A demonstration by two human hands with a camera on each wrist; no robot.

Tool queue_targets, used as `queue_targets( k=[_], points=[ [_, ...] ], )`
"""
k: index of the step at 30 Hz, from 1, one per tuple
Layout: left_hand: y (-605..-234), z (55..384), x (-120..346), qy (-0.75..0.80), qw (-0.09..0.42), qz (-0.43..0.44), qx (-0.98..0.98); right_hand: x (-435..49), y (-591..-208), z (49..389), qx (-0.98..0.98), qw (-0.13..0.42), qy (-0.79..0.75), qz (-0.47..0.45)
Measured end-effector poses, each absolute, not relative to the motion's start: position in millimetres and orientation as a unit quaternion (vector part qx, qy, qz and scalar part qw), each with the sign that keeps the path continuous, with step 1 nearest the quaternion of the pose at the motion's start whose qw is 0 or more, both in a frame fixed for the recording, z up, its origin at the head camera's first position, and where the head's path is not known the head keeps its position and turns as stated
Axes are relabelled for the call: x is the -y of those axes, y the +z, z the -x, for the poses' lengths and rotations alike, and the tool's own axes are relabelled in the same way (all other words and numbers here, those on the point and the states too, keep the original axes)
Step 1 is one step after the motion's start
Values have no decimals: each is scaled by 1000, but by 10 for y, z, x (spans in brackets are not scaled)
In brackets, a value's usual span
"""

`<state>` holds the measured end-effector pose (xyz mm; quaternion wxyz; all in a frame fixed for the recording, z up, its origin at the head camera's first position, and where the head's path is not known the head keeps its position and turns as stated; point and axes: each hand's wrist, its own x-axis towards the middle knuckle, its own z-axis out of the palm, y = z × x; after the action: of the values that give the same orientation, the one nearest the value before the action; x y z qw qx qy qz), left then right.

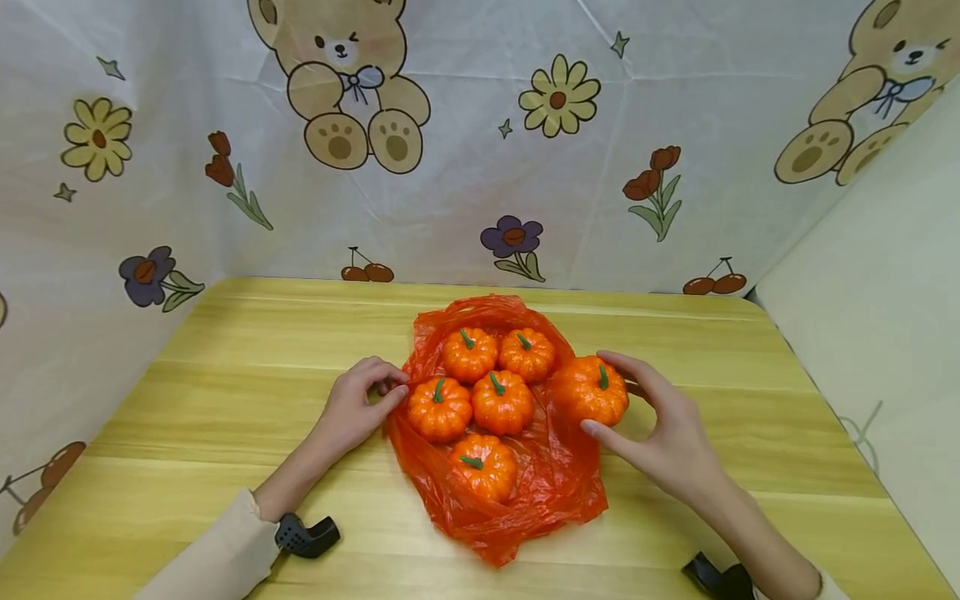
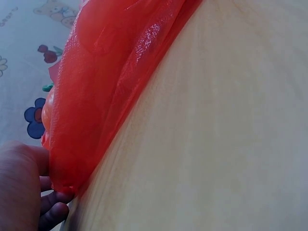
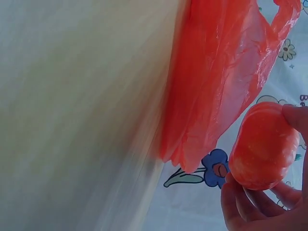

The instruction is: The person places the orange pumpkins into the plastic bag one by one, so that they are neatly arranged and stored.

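Note:
A red plastic bag [image 1: 551, 467] lies spread open on the table, with several small orange pumpkins [image 1: 503, 403] with green stems inside it. My left hand [image 1: 365, 398] pinches the bag's left edge between thumb and fingers; the left wrist view shows the red film [image 2: 103, 91] rising from those fingers. At the bag's right edge, my right hand [image 1: 667, 421] grips another pumpkin [image 1: 600, 390] by its sides, thumb in front and fingers behind. In the right wrist view this pumpkin [image 3: 264, 147] is held up beside the bag's wall [image 3: 207, 82].
The light wooden table [image 1: 247, 400] runs back to a hanging white cloth [image 1: 457, 208] printed with bears and flowers. A pale wall [image 1: 862, 333] borders the right side. Black wrist devices [image 1: 307, 536] sit on both forearms.

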<state>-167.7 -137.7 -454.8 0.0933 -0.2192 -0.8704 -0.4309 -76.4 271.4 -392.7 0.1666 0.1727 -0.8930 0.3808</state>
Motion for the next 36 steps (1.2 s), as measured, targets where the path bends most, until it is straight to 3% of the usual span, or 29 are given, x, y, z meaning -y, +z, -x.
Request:
queue_targets(
  k=[29, 36],
  points=[
    [-4539, 1667, 1382, -430, 91, 219, 871, -2605, -4056, 722, 910, 36, 308, -277],
    [-4552, 1681, 1384, -432, 93, 220, 870, -2626, -4072, 732, 909, 35, 298, -290]
  ],
)
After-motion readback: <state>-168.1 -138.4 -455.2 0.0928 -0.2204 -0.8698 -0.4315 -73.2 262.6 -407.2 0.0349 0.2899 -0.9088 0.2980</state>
